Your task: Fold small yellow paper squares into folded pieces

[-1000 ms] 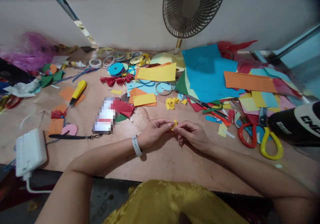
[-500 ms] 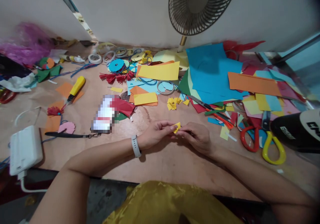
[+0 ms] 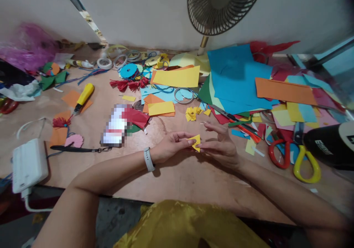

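Above the near part of the table, my left hand [image 3: 179, 143] pinches a small folded piece of yellow paper [image 3: 197, 139] between thumb and fingers. My right hand [image 3: 221, 145] reaches it from the other side, with fingertips on the paper's right edge and its upper fingers raised and spread. The paper shows a pointed, creased shape; its underside is hidden by the fingers. Just beyond lies a small cluster of folded yellow paper pieces [image 3: 192, 113], with a loose yellow bit [image 3: 207, 112] beside it.
Scissors [image 3: 305, 163] and a black cup-like object [image 3: 323, 146] stand at right. Blue sheets [image 3: 240, 78], an orange strip [image 3: 286, 91] and a cutter [image 3: 232, 117] lie behind. Leftward are a phone [image 3: 114, 126], a yellow-handled tool [image 3: 85, 95] and a white power bank [image 3: 30, 165]. A fan [image 3: 224, 8] stands behind.
The right hand's upper fingers have lifted and spread away from the paper. More of the yellow piece shows, now with a pointed outline. The left hand keeps its grip.
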A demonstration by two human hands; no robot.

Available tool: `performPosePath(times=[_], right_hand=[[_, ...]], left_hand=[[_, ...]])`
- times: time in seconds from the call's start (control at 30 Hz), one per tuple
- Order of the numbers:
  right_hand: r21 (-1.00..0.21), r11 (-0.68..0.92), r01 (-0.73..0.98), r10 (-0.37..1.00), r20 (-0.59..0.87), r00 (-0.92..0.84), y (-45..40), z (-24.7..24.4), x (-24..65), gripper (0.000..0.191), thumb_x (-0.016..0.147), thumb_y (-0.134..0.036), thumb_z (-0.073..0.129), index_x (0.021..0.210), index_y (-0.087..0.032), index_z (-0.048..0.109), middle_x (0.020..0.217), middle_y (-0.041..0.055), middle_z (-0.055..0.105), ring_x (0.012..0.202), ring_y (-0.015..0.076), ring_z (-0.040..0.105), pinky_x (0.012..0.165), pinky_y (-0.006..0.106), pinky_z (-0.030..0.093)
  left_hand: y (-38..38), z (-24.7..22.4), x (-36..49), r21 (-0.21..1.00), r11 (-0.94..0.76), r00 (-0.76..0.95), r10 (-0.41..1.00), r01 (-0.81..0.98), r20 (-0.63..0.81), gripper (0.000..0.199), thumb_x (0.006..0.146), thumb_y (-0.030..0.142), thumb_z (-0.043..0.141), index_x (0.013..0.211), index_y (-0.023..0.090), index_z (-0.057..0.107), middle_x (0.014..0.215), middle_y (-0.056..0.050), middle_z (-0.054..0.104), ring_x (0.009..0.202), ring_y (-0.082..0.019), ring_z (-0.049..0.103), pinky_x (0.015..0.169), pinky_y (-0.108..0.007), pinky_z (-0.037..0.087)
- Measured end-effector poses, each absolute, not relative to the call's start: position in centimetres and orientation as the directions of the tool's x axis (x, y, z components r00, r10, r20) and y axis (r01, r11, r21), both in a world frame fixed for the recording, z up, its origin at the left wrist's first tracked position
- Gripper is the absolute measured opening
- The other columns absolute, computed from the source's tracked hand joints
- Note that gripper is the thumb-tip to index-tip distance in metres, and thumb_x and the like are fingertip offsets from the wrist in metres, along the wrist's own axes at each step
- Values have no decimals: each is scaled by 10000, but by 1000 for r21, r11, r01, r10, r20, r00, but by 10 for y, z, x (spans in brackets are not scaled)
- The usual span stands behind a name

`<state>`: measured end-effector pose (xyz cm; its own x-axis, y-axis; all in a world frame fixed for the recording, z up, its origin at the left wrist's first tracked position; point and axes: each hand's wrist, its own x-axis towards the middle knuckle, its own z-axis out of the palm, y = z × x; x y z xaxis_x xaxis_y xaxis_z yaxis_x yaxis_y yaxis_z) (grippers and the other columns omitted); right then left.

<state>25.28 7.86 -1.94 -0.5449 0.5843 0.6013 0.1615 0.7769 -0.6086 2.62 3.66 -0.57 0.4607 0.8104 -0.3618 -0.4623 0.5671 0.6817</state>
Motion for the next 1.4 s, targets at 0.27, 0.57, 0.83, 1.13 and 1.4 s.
performPosePath(times=[0.27, 0.57, 0.83, 1.13, 1.4], right_hand=[[-823, 554, 126, 773, 452, -445, 75, -26, 239, 87, 884, -215, 765, 903, -290, 727, 1441, 41, 548, 1313, 250, 547, 994, 429, 536], [-904, 417, 96, 831, 337, -443, 69, -21, 237, 67, 915, -213, 724, 876, -244, 680, 1275, 84, 630, 1250, 233, 601, 1000, 413, 523], [-969, 241, 54, 856, 186, -482, 68, -23, 235, 158, 933, -274, 708, 803, -220, 635, 1115, 77, 657, 1056, 203, 658, 843, 350, 555], [-939, 338, 64, 814, 258, -520, 67, -17, 233, 149, 933, -258, 694, 809, -219, 621, 1102, 71, 635, 1036, 192, 651, 824, 331, 547], [-931, 356, 86, 807, 259, -531, 65, -23, 232, 133, 922, -314, 713, 857, -227, 637, 1151, 87, 613, 1054, 208, 645, 745, 314, 562]], left_hand=[[35, -6, 30, 706, 534, 444, 831, -465, -336, 413, 756, 389, 904, 1048, 144, 745, 978, -73, 773, 858, -134, 719, 869, -282, 533], [29, -5, 36, 738, 467, 367, 876, -486, -313, 398, 757, 375, 901, 1035, 141, 740, 963, -76, 777, 845, -148, 725, 848, -299, 560], [28, -1, 34, 681, 523, 398, 848, -513, -351, 373, 752, 363, 906, 1014, 145, 755, 975, -71, 768, 894, -159, 726, 942, -338, 554], [28, -6, 38, 739, 483, 346, 871, -469, -349, 411, 764, 466, 877, 852, 117, 680, 876, -54, 747, 824, -140, 715, 885, -333, 575], [28, -7, 39, 788, 457, 306, 884, -413, -352, 469, 736, 507, 883, 854, 122, 642, 793, -37, 737, 736, -133, 712, 773, -295, 575]])
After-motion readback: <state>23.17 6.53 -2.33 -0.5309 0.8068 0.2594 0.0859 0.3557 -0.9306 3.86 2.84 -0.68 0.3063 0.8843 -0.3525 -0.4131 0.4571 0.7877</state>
